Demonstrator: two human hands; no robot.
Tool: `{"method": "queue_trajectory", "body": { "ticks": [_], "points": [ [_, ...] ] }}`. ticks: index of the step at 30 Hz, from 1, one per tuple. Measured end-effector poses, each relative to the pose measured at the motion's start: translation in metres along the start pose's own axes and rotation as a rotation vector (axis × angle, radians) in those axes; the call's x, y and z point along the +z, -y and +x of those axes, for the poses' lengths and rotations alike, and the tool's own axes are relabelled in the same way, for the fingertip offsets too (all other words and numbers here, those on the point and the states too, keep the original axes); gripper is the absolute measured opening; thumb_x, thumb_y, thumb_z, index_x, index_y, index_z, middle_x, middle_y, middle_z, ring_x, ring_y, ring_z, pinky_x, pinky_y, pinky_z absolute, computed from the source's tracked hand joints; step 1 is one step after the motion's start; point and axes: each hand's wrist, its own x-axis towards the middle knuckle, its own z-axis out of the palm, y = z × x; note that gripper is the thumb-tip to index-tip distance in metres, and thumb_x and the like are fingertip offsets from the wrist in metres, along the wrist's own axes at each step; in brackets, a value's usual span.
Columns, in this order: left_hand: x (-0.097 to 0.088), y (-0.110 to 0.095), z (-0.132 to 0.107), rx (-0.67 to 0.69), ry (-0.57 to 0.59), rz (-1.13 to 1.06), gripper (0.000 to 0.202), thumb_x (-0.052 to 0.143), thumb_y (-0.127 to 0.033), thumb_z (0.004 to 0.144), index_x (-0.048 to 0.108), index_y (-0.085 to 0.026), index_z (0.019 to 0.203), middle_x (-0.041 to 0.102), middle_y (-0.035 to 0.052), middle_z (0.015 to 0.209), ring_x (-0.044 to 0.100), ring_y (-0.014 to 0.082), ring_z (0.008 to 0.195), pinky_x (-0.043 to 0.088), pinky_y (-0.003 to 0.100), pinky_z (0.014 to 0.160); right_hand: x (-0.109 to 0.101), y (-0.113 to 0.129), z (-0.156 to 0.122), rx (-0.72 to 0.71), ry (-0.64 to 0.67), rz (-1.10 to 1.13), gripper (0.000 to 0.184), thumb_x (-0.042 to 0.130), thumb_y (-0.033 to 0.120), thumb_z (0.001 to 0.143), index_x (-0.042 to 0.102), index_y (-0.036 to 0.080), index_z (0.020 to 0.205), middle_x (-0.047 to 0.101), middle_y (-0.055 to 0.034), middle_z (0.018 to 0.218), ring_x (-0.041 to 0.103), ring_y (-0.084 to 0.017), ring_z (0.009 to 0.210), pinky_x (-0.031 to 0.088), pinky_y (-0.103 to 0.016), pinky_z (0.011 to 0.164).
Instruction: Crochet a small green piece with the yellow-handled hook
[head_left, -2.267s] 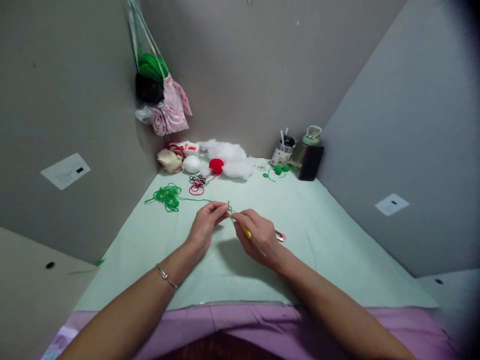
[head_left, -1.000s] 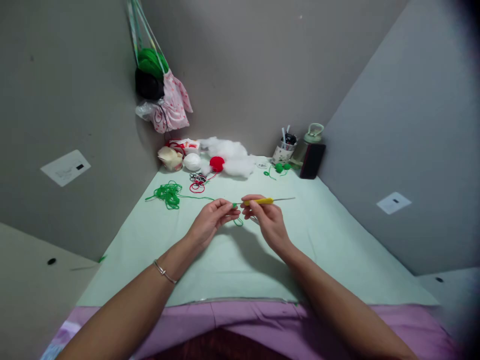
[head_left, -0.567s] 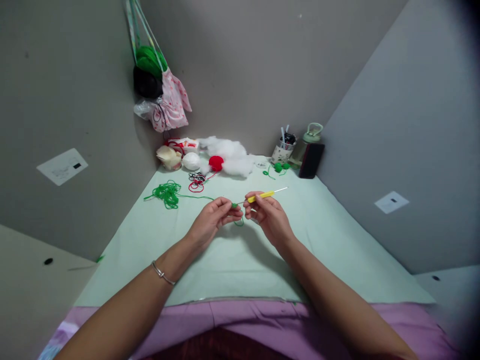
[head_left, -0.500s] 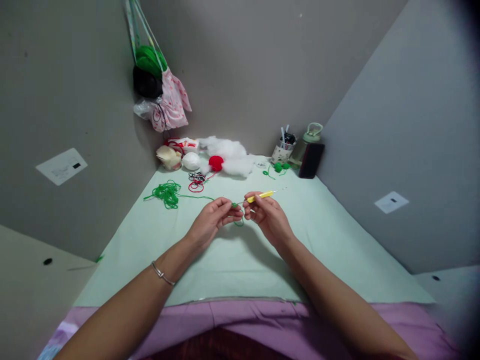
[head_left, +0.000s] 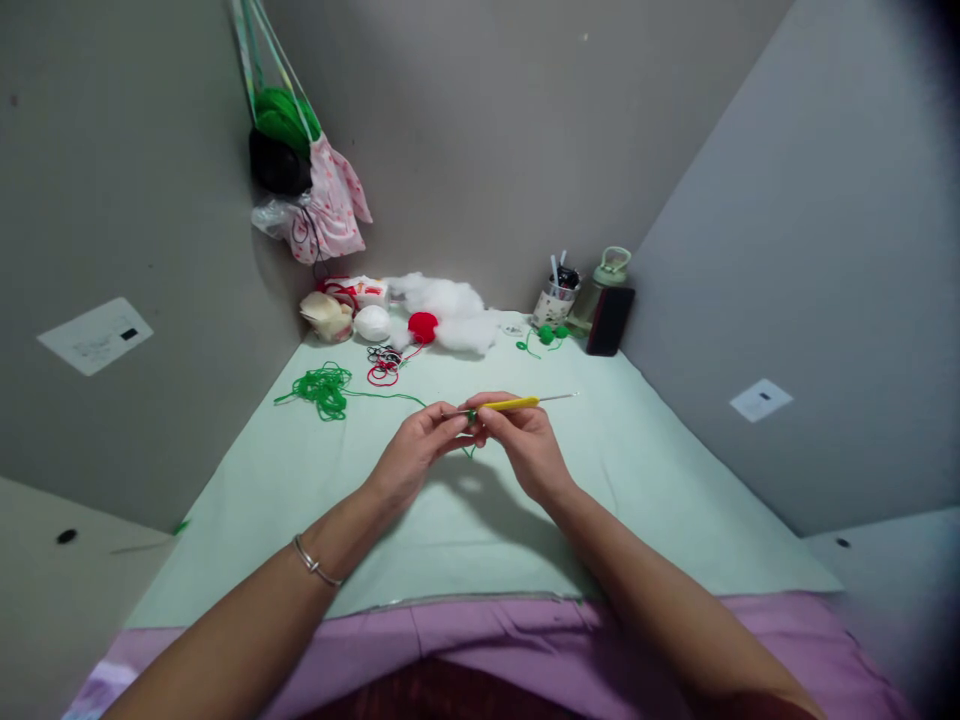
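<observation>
The hook (head_left: pixel 512 404) is held almost level above the bench (head_left: pixel 637 500), yellow in the handle, slim metal at both ends, its left end meeting a small green piece (head_left: pixel 472 416) mostly hidden by fingers (head_left: pixel 450 428). Over to the left, the green yarn (head_left: pixel 324 390) lies loosely tangled, one strand (head_left: pixel 382 395) running toward the piece.

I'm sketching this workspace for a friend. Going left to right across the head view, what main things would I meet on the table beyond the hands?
Loose tangle of green yarn → white round ball → red round ball → patterned pale cup → dark flat rectangular device.
</observation>
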Motion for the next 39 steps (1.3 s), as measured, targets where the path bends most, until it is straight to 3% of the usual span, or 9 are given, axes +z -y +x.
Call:
{"method": "queue_trajectory", "body": {
  "ticks": [7, 11, 14, 18, 21, 23, 26, 32, 39],
  "points": [
    [0.005, -0.031, -0.025, -0.013, -0.034, -0.117, 0.012, 0.082, -0.020, 0.077, 0.071, -0.017, 0.083, 0.066, 0.0015, 0.090, 0.063, 0.0173, 0.088, 0.058, 0.047, 0.099, 0.001, 0.016, -0.013, 0.093, -0.014, 0.168, 0.024, 0.088, 0.039, 0.077, 0.080, 0.022, 0.092, 0.078, -0.0046, 0.087, 0.065, -0.014, 0.069, 0.056, -0.027, 0.063],
    [0.020, -0.043, -0.033, -0.028, 0.002, -0.343, 0.018, 0.075, -0.037, 0.087, 0.074, -0.019, 0.087, 0.070, 0.0075, 0.103, 0.063, 0.0284, 0.118, 0.057, 0.047, 0.099, 0.011, 0.021, -0.025, 0.071, 0.058, 0.200, 0.020, 0.087, 0.038, 0.079, 0.082, 0.023, 0.091, 0.076, -0.0034, 0.082, 0.064, -0.013, 0.065, 0.056, -0.026, 0.059],
    [0.032, -0.047, -0.031, 0.155, -0.072, -0.365, 0.040, 0.067, -0.049, 0.094, 0.066, -0.022, 0.065, 0.075, 0.0066, 0.107, 0.056, 0.0318, 0.137, 0.050, 0.048, 0.108, 0.024, 0.022, -0.038, 0.033, 0.124, 0.199, 0.018, 0.085, 0.039, 0.082, 0.083, 0.024, 0.091, 0.076, -0.0035, 0.079, 0.062, -0.012, 0.059, 0.055, -0.026, 0.053],
    [0.029, -0.039, -0.034, 0.508, -0.160, 0.167, 0.070, 0.051, -0.067, 0.098, 0.057, -0.025, 0.042, 0.081, 0.0078, 0.107, 0.046, 0.0339, 0.148, 0.019, 0.047, 0.129, 0.033, 0.022, -0.053, -0.066, 0.071, 0.190, 0.013, 0.082, 0.037, 0.085, 0.083, 0.025, 0.090, 0.079, -0.0057, 0.086, 0.063, -0.014, 0.058, 0.055, -0.028, 0.051],
    [0.017, -0.029, -0.047, 0.632, -0.146, 0.568, 0.051, 0.051, -0.058, 0.102, 0.085, -0.027, 0.079, 0.075, 0.0053, 0.131, 0.031, 0.0316, 0.157, -0.003, 0.043, 0.131, 0.031, 0.020, -0.060, -0.156, 0.018, 0.146, 0.010, 0.080, 0.033, 0.088, 0.084, 0.026, 0.092, 0.080, -0.0060, 0.090, 0.066, -0.014, 0.062, 0.056, -0.027, 0.054],
    [0.011, -0.024, -0.057, 0.516, -0.112, 0.581, 0.039, 0.052, -0.048, 0.104, 0.084, -0.028, 0.112, 0.068, 0.0037, 0.145, 0.029, 0.0302, 0.158, 0.007, 0.041, 0.131, 0.028, 0.017, -0.063, -0.189, -0.007, 0.111, 0.010, 0.078, 0.033, 0.090, 0.084, 0.027, 0.094, 0.080, -0.0062, 0.092, 0.066, -0.014, 0.063, 0.056, -0.027, 0.055],
    [0.009, -0.021, -0.069, 0.237, -0.018, 0.398, 0.039, 0.061, -0.041, 0.100, 0.075, -0.028, 0.134, 0.070, 0.0068, 0.140, 0.053, 0.0317, 0.140, 0.035, 0.038, 0.120, 0.023, 0.009, -0.066, -0.227, -0.062, 0.049, 0.010, 0.077, 0.033, 0.091, 0.084, 0.027, 0.096, 0.079, -0.0064, 0.093, 0.062, -0.014, 0.062, 0.052, -0.027, 0.052],
    [0.018, -0.014, -0.070, 0.056, 0.004, 0.152, 0.043, 0.083, -0.037, 0.085, 0.078, -0.027, 0.127, 0.078, 0.0062, 0.103, 0.069, 0.0238, 0.098, 0.052, 0.033, 0.094, 0.024, 0.002, -0.071, -0.306, -0.135, -0.172, 0.011, 0.073, 0.032, 0.094, 0.083, 0.030, 0.099, 0.077, -0.0048, 0.090, 0.058, -0.014, 0.059, 0.052, -0.031, 0.055],
    [0.017, 0.000, -0.064, 0.076, -0.059, 0.062, 0.035, 0.087, -0.025, 0.081, 0.081, -0.028, 0.115, 0.072, -0.0007, 0.081, 0.067, 0.0143, 0.075, 0.054, 0.026, 0.079, 0.029, 0.002, -0.074, -0.365, -0.102, -0.223, 0.014, 0.070, 0.027, 0.096, 0.083, 0.030, 0.101, 0.078, -0.0053, 0.094, 0.062, -0.015, 0.065, 0.056, -0.031, 0.057]
  ]
}}
